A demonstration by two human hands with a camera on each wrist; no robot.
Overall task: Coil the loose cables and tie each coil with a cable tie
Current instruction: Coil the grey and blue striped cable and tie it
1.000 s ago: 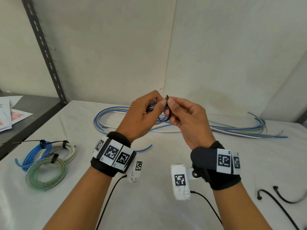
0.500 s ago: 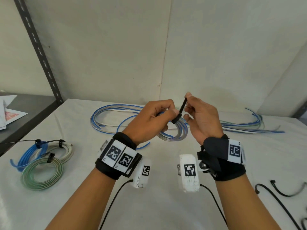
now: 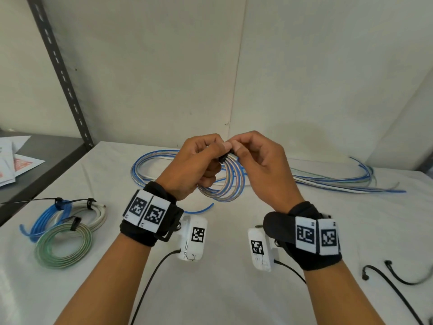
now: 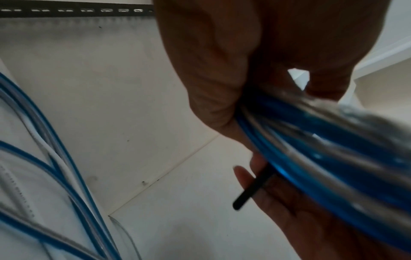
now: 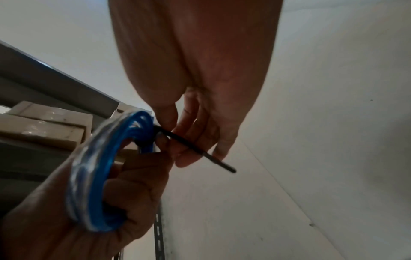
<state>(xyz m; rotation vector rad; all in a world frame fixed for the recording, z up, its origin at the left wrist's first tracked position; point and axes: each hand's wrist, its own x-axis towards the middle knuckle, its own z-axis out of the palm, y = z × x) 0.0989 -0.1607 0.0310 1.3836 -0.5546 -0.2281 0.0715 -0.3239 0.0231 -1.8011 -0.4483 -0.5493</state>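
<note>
My left hand (image 3: 199, 160) grips a small coil of blue and clear cable (image 3: 225, 186) above the white table (image 3: 234, 289). A black cable tie (image 3: 225, 157) wraps the coil's top. My right hand (image 3: 253, 156) pinches the tie's tail, which sticks out past the fingers (image 5: 200, 151) in the right wrist view as a thin black cable tie strip (image 5: 213, 158). The left wrist view shows the coil (image 4: 322, 149) against the palm and the cable tie tail (image 4: 249, 191). Loose blue, white and grey cables (image 3: 328, 181) lie behind on the table.
Three tied coils, blue (image 3: 49, 216), white (image 3: 96, 214) and green (image 3: 63, 245), lie at the left. Spare black cable ties (image 3: 393, 277) lie at the right front. A dark shelf (image 3: 46, 160) with papers and a slotted upright stands left. Walls close off the back.
The tie's tail, held upright half a second ago, is now pulled down between my fingertips. The coil hangs lower and its loops show between both hands.
</note>
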